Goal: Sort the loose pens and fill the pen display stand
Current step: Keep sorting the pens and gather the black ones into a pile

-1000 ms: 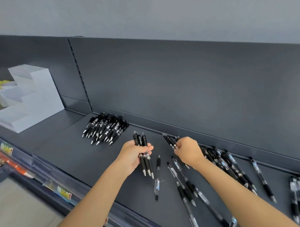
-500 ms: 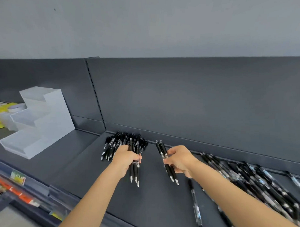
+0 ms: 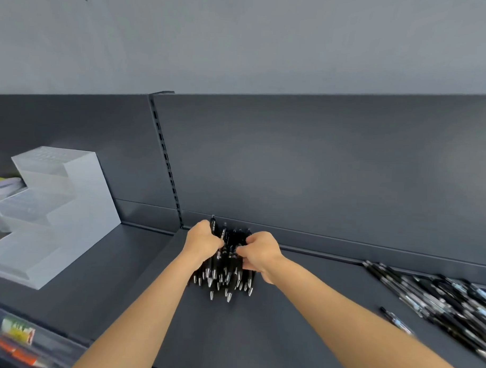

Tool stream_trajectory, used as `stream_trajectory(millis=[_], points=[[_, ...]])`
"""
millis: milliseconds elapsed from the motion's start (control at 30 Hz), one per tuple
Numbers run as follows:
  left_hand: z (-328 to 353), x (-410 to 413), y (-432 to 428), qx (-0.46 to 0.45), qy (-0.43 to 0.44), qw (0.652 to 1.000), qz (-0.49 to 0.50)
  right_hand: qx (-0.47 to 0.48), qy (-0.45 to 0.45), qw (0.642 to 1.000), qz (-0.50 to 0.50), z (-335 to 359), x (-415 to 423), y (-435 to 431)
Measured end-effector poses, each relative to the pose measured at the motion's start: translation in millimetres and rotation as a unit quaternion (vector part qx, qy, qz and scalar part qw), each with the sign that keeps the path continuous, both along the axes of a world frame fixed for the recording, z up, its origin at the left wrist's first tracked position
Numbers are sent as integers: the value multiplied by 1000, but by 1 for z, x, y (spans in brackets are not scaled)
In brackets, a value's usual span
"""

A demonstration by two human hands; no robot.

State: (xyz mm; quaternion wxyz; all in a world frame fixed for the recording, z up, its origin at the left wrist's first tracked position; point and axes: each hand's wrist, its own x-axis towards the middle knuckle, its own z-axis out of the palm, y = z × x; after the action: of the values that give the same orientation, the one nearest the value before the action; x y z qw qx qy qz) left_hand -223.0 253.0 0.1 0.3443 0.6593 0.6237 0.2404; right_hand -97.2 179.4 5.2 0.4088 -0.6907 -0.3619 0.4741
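A pile of black pens [image 3: 224, 276] with silver tips lies on the dark shelf [image 3: 258, 335] near its back wall. My left hand [image 3: 202, 241] grips the pile from the left side, fingers curled round several pens. My right hand [image 3: 261, 253] grips it from the right, fingers curled in among the pens. A heap of loose black and clear pens [image 3: 439, 298] lies at the right. The white stepped pen display stand [image 3: 56, 213] sits on the shelf at the left, its holes showing no pens.
The shelf's upright back panel [image 3: 319, 172] rises just behind the pile. A slotted upright [image 3: 166, 164] divides the panel. Yellow and white items [image 3: 2, 185] sit behind the stand. Price labels [image 3: 17, 334] line the shelf's front edge at lower left.
Both hands moved left to the sorted pile, each carrying a few pens, and now clasp the pile from either side. The view has swung left and up.
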Motion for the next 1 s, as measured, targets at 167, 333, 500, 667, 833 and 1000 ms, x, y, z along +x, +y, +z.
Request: stream_trajectory(millis=[167, 333, 500, 667, 833, 1000], points=[[-9, -10, 5, 55, 27, 996, -67, 26, -149, 988, 14, -9, 0, 0], [-38, -28, 3, 46, 109, 985, -125, 34, -253, 961, 105, -14, 4, -15], [-53, -31, -5, 31, 98, 982, -158, 42, -253, 957, 133, -17, -2, -22], [-51, -31, -10, 57, 52, 989, -124, 70, -252, 960, 105, -15, 10, -32], [-47, -28, -13, 54, 76, 989, -112, 67, -247, 962, 92, -16, 30, -46], [-43, -26, -17, 53, 110, 987, -103, 64, -261, 959, 85, -13, 48, -60]])
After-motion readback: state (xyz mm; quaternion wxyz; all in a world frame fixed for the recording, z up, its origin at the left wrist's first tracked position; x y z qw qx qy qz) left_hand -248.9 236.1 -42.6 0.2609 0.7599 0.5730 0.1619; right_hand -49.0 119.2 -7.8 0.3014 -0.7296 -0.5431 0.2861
